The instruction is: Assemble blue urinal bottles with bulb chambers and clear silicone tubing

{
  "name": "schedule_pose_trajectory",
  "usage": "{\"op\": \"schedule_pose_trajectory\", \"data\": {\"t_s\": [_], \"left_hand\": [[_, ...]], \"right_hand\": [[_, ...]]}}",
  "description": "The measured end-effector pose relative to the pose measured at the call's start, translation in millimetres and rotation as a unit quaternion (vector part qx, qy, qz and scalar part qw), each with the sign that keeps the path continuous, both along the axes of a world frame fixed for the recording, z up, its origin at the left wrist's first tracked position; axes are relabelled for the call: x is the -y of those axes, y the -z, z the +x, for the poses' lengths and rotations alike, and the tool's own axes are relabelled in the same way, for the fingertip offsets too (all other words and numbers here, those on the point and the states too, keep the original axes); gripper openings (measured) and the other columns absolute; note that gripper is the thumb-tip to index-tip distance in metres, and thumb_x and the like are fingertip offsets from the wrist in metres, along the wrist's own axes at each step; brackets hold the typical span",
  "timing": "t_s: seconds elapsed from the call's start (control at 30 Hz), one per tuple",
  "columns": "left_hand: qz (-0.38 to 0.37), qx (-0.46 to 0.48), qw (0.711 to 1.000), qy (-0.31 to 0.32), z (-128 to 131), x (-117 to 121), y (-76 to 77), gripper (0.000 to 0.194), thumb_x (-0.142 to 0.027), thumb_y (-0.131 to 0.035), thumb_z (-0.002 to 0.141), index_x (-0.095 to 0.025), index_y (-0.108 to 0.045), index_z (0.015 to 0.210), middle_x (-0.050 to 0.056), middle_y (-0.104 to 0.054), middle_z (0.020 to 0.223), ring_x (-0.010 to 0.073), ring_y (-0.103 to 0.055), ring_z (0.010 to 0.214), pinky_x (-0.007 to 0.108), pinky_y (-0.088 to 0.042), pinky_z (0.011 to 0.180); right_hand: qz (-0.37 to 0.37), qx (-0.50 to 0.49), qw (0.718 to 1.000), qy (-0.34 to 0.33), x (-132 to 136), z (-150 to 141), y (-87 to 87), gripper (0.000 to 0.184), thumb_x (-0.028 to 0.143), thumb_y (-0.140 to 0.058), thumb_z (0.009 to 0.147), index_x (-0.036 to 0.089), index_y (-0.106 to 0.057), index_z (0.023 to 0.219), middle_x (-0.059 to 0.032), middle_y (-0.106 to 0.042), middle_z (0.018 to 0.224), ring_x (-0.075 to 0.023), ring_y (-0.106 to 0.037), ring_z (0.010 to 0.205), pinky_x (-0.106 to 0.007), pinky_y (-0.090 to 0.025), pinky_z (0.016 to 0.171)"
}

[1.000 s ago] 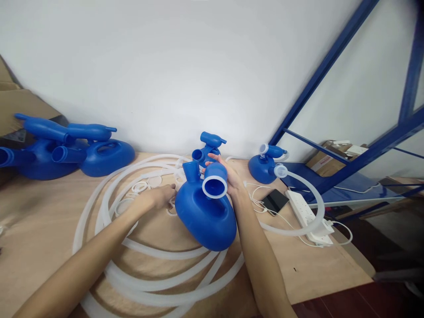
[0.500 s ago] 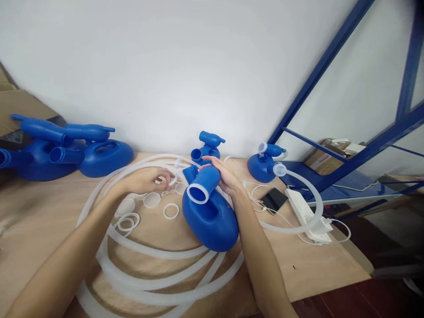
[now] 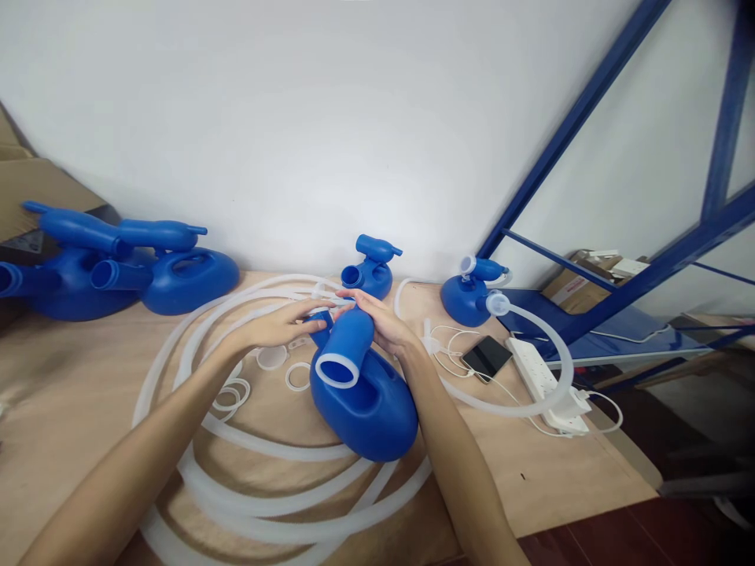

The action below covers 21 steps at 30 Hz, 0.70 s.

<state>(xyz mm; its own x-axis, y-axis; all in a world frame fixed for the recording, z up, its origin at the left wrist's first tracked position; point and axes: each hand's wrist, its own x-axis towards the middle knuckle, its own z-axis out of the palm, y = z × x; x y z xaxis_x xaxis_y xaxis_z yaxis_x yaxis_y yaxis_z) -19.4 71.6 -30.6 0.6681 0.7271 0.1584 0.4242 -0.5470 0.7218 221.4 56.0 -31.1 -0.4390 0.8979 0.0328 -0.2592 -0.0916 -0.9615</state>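
Observation:
A blue plastic urinal bottle [image 3: 369, 428] with a handle opening rests tilted among the tubing, its short neck pointing up and left. Across its top lies a blue funnel-shaped piece [image 3: 352, 334] with a white rim ring [image 3: 337, 384] around its wide mouth, which faces me. My right hand [image 3: 383, 324] wraps the funnel piece from the right and far side. My left hand [image 3: 286, 324] reaches to the bottle's neck and the funnel's far end, fingers closing there; what they pinch is hidden. Below it lie a loose white ring [image 3: 298, 376] and a translucent cap [image 3: 272, 358].
Clear tubing [image 3: 265, 503] coils over the wooden table. More blue bottles stand at left [image 3: 189, 281], at back [image 3: 377, 279] and at right [image 3: 463, 299], the last with a hose attached. A phone [image 3: 487, 358], a power strip [image 3: 543, 385] and a blue shelf frame [image 3: 566, 141] are rightward.
My left hand has moved right, from above the loose caps to the bottle's neck. The bottle and funnel piece, with my right hand, have shifted slightly left and toward me.

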Motion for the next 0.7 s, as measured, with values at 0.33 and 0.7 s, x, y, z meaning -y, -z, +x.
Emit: {"op": "schedule_pose_trajectory", "data": {"t_s": [0.33, 0.7], "left_hand": [[0.046, 0.008, 0.998, -0.047, -3, -9, 9.2, 0.052, -0.061, -0.067, 0.089, -0.021, -0.067, 0.122, 0.010, -0.073, 0.124, 0.0280, -0.069, 0.107, 0.038, -0.056, 0.093], [0.044, -0.018, 0.999, -0.022, -3, -9, 10.3, 0.053, -0.060, -0.059, 0.090, -0.020, -0.064, 0.125, 0.012, -0.068, 0.130, 0.0318, -0.063, 0.121, 0.044, -0.049, 0.109]], "right_hand": [[0.008, 0.052, 0.996, 0.066, -5, 16, -4.4, 0.050, 0.064, -0.080, 0.080, 0.025, -0.074, 0.112, -0.0052, -0.079, 0.096, -0.0212, -0.072, 0.081, -0.026, -0.056, 0.059], [0.133, 0.262, 0.940, 0.172, 3, 17, 1.5, 0.060, 0.074, -0.043, 0.099, 0.027, -0.067, 0.128, -0.0087, -0.067, 0.123, -0.0223, -0.066, 0.099, -0.032, -0.059, 0.074]]}}
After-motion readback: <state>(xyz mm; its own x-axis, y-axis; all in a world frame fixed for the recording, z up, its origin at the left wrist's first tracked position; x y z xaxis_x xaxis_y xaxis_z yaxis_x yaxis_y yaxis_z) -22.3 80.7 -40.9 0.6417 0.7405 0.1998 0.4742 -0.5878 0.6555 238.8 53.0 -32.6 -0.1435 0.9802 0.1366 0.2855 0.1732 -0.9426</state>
